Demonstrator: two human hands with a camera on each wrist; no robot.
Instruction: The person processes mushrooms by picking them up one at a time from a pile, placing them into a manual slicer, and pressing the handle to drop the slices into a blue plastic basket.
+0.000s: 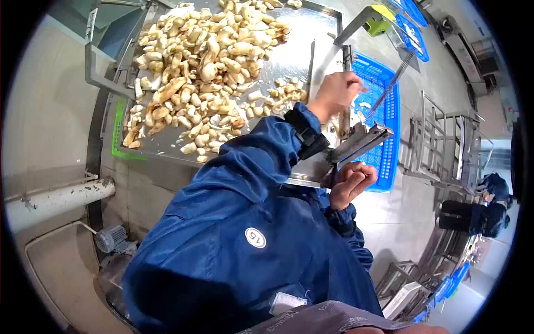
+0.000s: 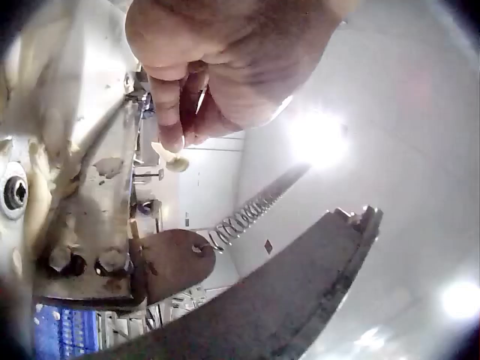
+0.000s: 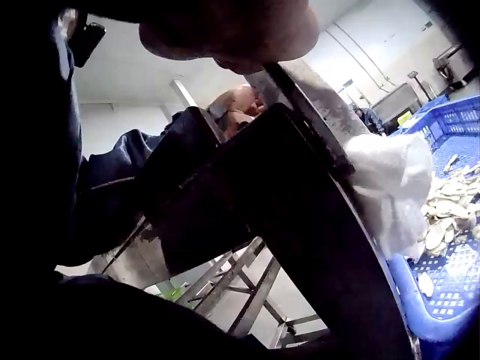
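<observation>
My left hand (image 1: 336, 94) reaches over the metal cutting frame (image 1: 361, 143). In the left wrist view, the left hand (image 2: 225, 56) pinches a small pale mushroom piece (image 2: 174, 159) between thumb and fingers, above a coil spring (image 2: 244, 217) and a curved metal arm (image 2: 277, 277). Lower down, my right hand (image 1: 353, 181) has its fingers curled round the dark handle (image 1: 330, 177) at the frame's near end, most of the grip being hidden. Only the underside of the right hand (image 3: 232, 34) shows at the top of the right wrist view.
Whole mushrooms (image 1: 206, 67) are heaped on the steel table (image 1: 292, 55), left of the frame. Right of it is a blue crate (image 1: 394, 125), where slices (image 3: 446, 214) lie beside a white plastic sheet (image 3: 394, 176). Racks (image 1: 445, 139) and another person (image 1: 484, 214) are farther right.
</observation>
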